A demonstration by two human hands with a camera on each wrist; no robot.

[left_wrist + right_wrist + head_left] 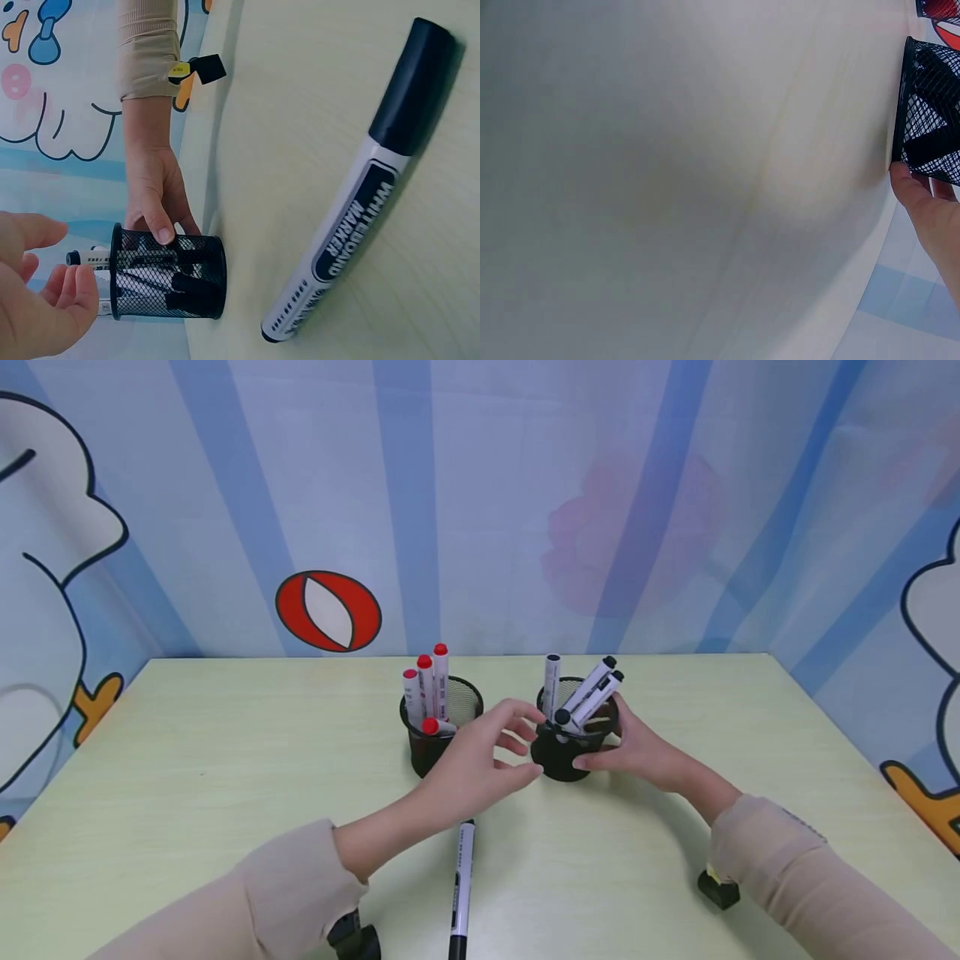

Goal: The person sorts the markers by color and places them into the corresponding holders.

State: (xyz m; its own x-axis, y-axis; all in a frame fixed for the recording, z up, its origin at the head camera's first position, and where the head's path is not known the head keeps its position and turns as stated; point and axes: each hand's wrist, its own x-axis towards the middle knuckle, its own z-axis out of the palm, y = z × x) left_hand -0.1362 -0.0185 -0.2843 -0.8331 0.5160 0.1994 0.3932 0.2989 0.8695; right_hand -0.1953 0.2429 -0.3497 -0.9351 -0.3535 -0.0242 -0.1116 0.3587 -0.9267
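Note:
My right hand point(648, 750) holds a black mesh pen cup point(557, 758) by its right side, thumb low in front; the other fingers are partly hidden behind it. Several black-capped whiteboard markers point(592, 700) lean inside this cup. Just left of it is my left hand point(476, 764), fingers bent with a gap to the thumb and nothing between them. The left wrist view shows those fingers beside the marker ends that stick out of the cup's rim point(115, 274). A single black-capped whiteboard marker point(462, 881) lies on the table below my left hand.
A second black mesh cup point(422, 752) stands to the left with several red-capped markers point(425, 683), partly covered by my left hand. The pale wooden table point(247, 752) ends at a blue cartoon-printed backdrop point(487, 510). Dark wrist devices point(718, 890) show under both sleeves.

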